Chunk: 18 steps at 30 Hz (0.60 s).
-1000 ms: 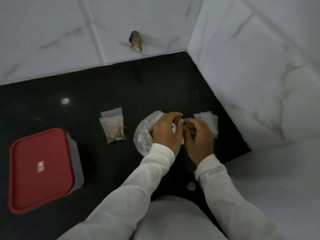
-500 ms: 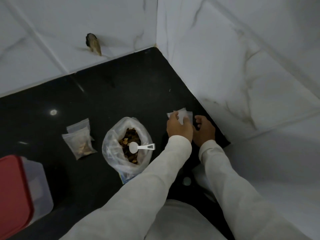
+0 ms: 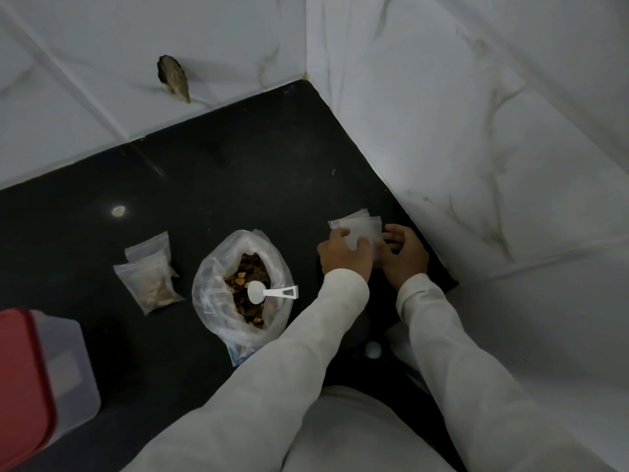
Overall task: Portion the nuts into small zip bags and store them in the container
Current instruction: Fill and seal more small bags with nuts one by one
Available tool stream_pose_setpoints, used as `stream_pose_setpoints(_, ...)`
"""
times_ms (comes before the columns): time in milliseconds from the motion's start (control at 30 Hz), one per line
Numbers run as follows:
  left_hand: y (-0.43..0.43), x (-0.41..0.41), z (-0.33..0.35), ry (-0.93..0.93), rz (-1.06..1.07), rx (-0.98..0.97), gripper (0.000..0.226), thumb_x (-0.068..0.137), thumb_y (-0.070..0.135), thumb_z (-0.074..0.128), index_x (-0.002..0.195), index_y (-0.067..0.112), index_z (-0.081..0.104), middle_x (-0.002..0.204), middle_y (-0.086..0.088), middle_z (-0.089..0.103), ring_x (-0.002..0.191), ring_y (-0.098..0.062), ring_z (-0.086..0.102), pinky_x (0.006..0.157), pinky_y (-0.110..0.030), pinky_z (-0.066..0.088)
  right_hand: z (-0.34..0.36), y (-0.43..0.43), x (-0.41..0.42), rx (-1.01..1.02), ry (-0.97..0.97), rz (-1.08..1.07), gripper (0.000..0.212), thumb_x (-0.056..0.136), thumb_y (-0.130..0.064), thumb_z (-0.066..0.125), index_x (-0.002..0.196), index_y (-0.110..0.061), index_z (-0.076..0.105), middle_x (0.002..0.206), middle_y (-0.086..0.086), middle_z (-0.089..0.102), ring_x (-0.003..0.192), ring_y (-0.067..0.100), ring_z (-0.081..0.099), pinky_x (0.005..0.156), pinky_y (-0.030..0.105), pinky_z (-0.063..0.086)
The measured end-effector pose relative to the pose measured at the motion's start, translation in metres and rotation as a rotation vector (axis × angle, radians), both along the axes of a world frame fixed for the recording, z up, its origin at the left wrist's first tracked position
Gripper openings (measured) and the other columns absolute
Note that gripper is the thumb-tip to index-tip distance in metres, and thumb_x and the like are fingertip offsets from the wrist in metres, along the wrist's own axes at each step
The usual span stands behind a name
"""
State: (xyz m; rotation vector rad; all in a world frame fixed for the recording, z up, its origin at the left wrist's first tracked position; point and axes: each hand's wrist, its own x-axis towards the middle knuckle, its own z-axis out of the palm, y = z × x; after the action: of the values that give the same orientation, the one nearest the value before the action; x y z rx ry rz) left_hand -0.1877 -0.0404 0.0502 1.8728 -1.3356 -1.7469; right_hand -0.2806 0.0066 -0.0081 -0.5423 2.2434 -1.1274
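Step in hand, by judgement: take one empty zip bag from stack [image 3: 360, 228], right of open nut bag [image 3: 243, 287].
- Left hand [image 3: 343, 255]: fingers curled onto stack, pinching top bag.
- Right hand [image 3: 405, 255]: fingers bent at stack edge; grip unclear.
- Hold stack down, peel single bag.
- Scoop [image 3: 269, 292] rests on nuts.
- Filled zip bags [image 3: 149, 277], red-lidded container [image 3: 37, 386] lie left of nut bag.

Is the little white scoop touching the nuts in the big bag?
Touching. The head view shows the white scoop with its bowl lying right on the nuts inside the open big bag, and its handle resting across the bag's rim.
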Motion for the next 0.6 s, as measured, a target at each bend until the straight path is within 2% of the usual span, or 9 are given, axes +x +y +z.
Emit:
stream_pose_setpoints(133, 0.002, 0.002, 0.004, 0.034, 0.016, -0.001, 0.035, 0.095, 0.027, 0.059, 0.13, 0.025, 0.051, 0.143, -0.005, 0.039, 0.116, -0.024, 0.052, 0.077, -0.027, 0.044, 0.004, 0.002, 0.003, 0.004, -0.029, -0.007, 0.034, 0.088, -0.018, 0.067, 0.121, -0.015, 0.059, 0.11, 0.003, 0.065, 0.095, 0.014, 0.06, 0.075, 0.021, 0.045)
stream_pose_setpoints(300, 0.007, 0.006, 0.011, 0.074, 0.035, -0.03, 0.03, 0.094, 0.026, 0.061, 0.123, 0.026, 0.055, 0.14, -0.005, 0.042, 0.097, -0.015, 0.048, 0.07, -0.023, 0.041, 0.017, 0.008, 0.008, -0.032, -0.033, -0.044, 0.031, 0.087, -0.021, 0.07, 0.117, -0.017, 0.062, 0.108, 0.001, 0.067, 0.096, 0.014, 0.062, 0.086, 0.031, 0.052)
stream_pose_setpoints(400, 0.012, 0.011, 0.02, 0.162, 0.057, 0.004, 0.034, 0.093, 0.025, 0.062, 0.126, 0.027, 0.052, 0.138, -0.003, 0.045, 0.1, -0.015, 0.049, 0.073, -0.022, 0.041, 0.036, 0.018, 0.008, -0.135, -0.024, -0.044, 0.023, 0.087, -0.02, 0.07, 0.109, -0.021, 0.063, 0.103, -0.001, 0.068, 0.095, 0.014, 0.065, 0.086, 0.03, 0.053)
stream_pose_setpoints(500, 0.019, 0.018, 0.035, 0.271, 0.073, -0.032, 0.043, 0.092, 0.026, 0.064, 0.132, 0.028, 0.047, 0.131, 0.002, 0.05, 0.105, -0.012, 0.052, 0.082, -0.025, 0.043, 0.069, 0.03, 0.01, -0.277, -0.021, -0.019, 0.019, 0.087, -0.014, 0.07, 0.102, -0.023, 0.065, 0.095, -0.004, 0.069, 0.085, 0.003, 0.065, 0.079, 0.019, 0.052)
stream_pose_setpoints(600, 0.022, 0.032, 0.053, 0.392, 0.118, -0.085, 0.047, 0.091, 0.028, 0.067, 0.134, 0.025, 0.048, 0.116, 0.004, 0.061, 0.101, -0.01, 0.061, 0.087, -0.026, 0.05, 0.106, 0.038, 0.019, -0.406, -0.067, 0.056, 0.02, 0.088, -0.007, 0.067, 0.097, -0.024, 0.065, 0.088, -0.01, 0.069, 0.077, -0.006, 0.064, 0.071, 0.009, 0.048)
